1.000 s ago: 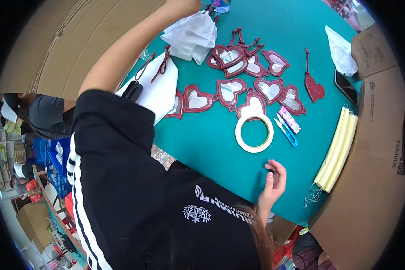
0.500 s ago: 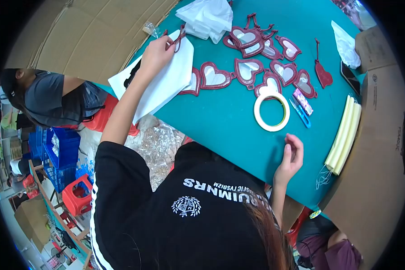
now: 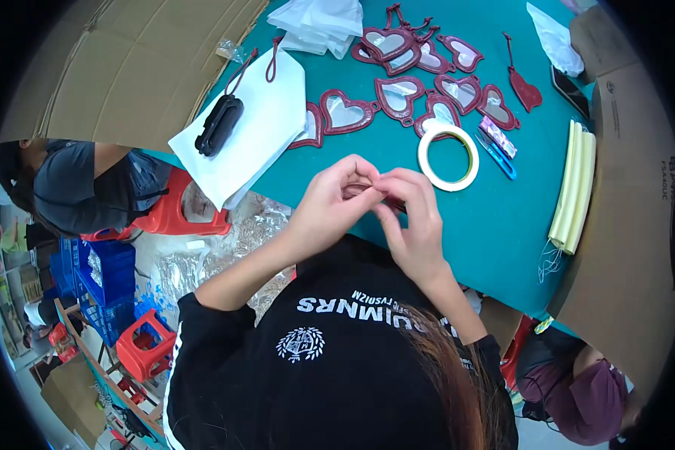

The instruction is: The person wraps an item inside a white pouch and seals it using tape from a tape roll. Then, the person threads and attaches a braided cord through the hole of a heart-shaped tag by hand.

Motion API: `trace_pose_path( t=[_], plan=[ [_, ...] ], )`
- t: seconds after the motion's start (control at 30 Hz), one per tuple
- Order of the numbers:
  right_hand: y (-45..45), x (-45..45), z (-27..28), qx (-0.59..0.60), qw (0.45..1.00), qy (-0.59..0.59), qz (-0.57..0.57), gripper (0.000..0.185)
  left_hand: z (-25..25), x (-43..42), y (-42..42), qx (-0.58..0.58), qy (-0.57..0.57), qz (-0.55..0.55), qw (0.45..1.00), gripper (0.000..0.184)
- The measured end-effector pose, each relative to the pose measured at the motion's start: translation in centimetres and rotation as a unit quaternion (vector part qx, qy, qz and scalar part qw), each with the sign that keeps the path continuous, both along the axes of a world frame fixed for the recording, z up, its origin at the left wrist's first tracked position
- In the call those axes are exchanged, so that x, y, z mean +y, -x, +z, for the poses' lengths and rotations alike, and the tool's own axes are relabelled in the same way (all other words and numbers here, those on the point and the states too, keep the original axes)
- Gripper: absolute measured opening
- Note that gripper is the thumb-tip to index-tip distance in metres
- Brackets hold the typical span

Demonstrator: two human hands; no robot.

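My left hand (image 3: pixel 334 196) and my right hand (image 3: pixel 414 217) meet fingertip to fingertip over the table's near edge. Both are closed in a pinch on a dark red cord (image 3: pixel 354 190), mostly hidden by the fingers. Left of them, white sheets (image 3: pixel 266 124) carry a black oblong object (image 3: pixel 220 125) and a looped dark red cord (image 3: pixel 272 64). Beyond my hands lie several dark red heart-shaped tags with pale heart centres, one (image 3: pixel 346 112) among them. A roll of tape (image 3: pixel 448 157) rests right of my fingers.
A blue cutter (image 3: pixel 497 156) and a small pink-wrapped block (image 3: pixel 496 133) lie past the tape. Pale yellow strips (image 3: pixel 574 187) line the right side, beside a cardboard wall (image 3: pixel 630 202). Another cardboard sheet (image 3: pixel 127 67) stands left. A seated person (image 3: pixel 82 180) is beyond it.
My left hand has come from the cords on the white sheets to my body's front, bringing a cord. My right hand has moved left to meet it and closed.
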State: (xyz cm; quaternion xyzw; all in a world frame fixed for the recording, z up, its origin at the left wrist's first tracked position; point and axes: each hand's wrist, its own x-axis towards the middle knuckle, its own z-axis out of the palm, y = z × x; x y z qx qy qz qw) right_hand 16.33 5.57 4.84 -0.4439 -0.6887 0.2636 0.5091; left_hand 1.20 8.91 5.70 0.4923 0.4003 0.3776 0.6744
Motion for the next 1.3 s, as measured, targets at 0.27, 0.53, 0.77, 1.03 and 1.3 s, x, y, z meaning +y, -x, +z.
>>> trace_pose_path(
  t=[0.27,0.53,0.77,1.03,1.3],
  plan=[
    [-4.6,-0.4,-0.5,0.128,0.970,0.184,-0.090,0.021,-2.9,8.7,0.2,0.476,-0.552,0.108,0.676,0.027],
    [-4.7,-1.0,-1.3,0.228,0.942,0.208,-0.130,0.010,-3.3,5.0,-0.9,0.359,-0.365,-0.025,0.859,0.036],
    [-3.2,0.7,-1.2,0.073,0.983,0.154,-0.069,0.009,-5.1,-0.3,-3.0,-0.059,-0.177,0.073,0.980,0.035],
    [-2.1,0.8,-1.9,0.029,0.993,0.100,-0.057,0.008,-4.5,-0.5,-2.2,0.009,-0.220,0.067,0.973,0.028],
    [-2.9,1.0,-0.8,0.113,0.933,0.342,-0.007,0.009,-5.6,-0.1,-3.0,0.115,-0.273,0.059,0.953,0.014]
  ],
)
